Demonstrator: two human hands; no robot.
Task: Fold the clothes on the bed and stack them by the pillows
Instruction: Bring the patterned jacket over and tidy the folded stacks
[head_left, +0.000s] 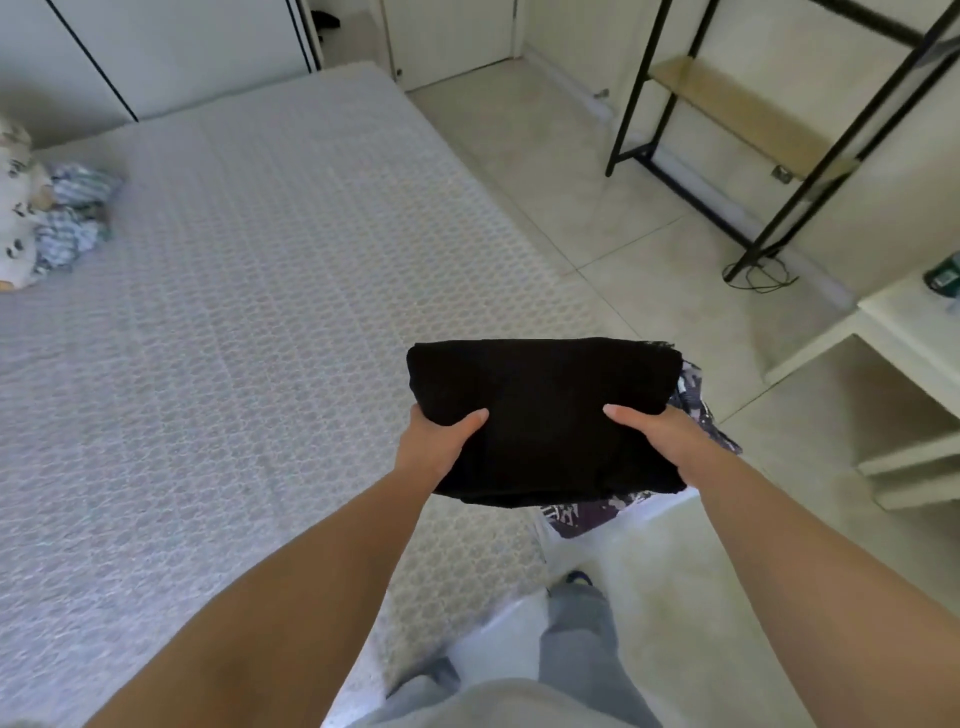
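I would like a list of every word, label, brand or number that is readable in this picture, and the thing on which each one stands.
No text can be read.
Patterned garment under the folded black garment: pale marks, perhaps letters, too blurred and mostly hidden.
Green container on the white table: a label shows, too small and blurred.

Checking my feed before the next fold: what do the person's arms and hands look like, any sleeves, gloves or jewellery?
Both forearms are bare right up to the bottom edge of the picture; no sleeves show. The left hand and right hand wear no gloves, and no rings, watch or bracelets are visible. Thumbnails look short and unpainted. Below, light grey trousers show.
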